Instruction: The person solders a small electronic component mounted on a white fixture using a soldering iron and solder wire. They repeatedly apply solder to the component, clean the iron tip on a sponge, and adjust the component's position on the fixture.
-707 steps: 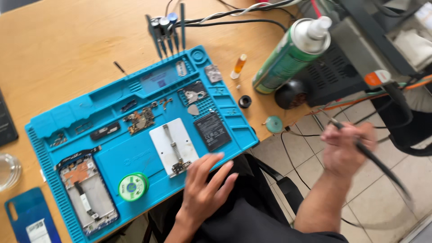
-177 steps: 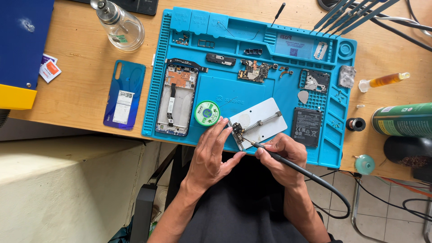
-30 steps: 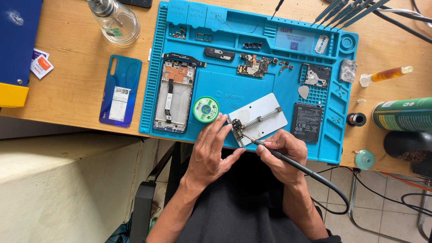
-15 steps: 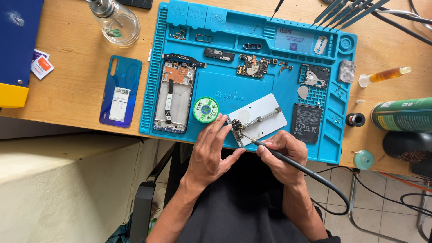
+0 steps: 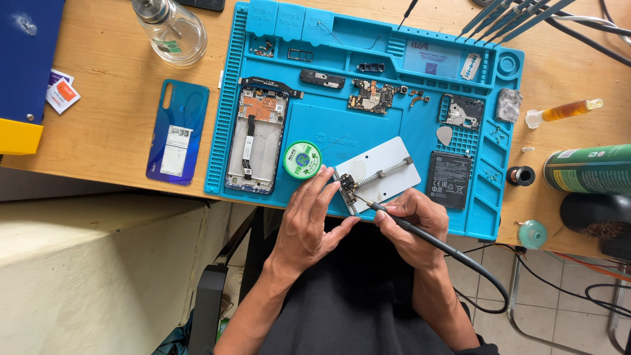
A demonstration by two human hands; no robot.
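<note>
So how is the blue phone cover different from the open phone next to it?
The blue phone cover lies on the bare wooden desk; the open phone lies on the blue mat. The cover is one smooth shiny piece, while the open phone shows its inner parts and a ribbon cable. Both lie flat, long side pointing the same way, and match in size.

On the near edge of the blue repair mat (image 5: 368, 131), the right hand (image 5: 411, 227) grips a soldering iron (image 5: 420, 233), tip on a small circuit board (image 5: 347, 190) clamped in the white holder (image 5: 384, 171). The left hand (image 5: 312, 220) steadies the holder's left end, near the green solder spool (image 5: 302, 160).
</note>
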